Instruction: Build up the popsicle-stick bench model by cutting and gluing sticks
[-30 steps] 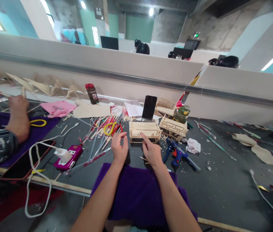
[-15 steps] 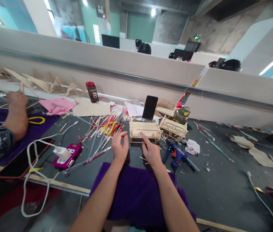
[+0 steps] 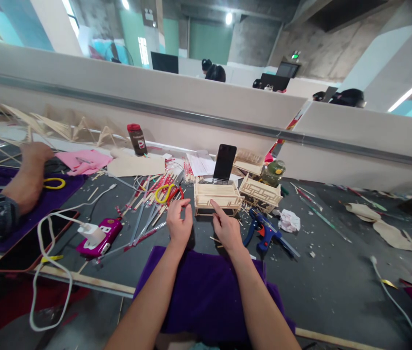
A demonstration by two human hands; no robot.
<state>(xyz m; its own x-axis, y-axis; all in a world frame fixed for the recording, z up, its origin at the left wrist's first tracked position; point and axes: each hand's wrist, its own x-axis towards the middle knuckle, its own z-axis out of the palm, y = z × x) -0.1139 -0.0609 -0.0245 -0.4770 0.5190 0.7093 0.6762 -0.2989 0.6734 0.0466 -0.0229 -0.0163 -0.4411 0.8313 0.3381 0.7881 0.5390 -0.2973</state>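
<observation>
A small box-like model of thin wooden sticks (image 3: 217, 192) sits in front of me, with a dark phone (image 3: 224, 163) propped upright behind it. My right hand (image 3: 226, 229) holds nothing; its index finger stretches out to the model's front lattice and seems to touch it. Just left of the model, my left hand (image 3: 179, 221) is raised with thumb and fingers a little apart and nothing visible in it. A second stick model (image 3: 260, 191) stands to the right. In front of that model lies a blue glue gun (image 3: 266, 233).
Yellow-handled scissors (image 3: 164, 193) lie among loose sticks at the left. A purple power strip (image 3: 99, 238) with a white cable is farther left, near another person's arm (image 3: 26, 180). A purple cloth (image 3: 206, 296) covers the table edge. Crumpled paper (image 3: 289, 220) lies right.
Both my hands keep nearly the same pose by the model. The whole view has shifted slightly. The other person's hand at the left has moved a little to the right.
</observation>
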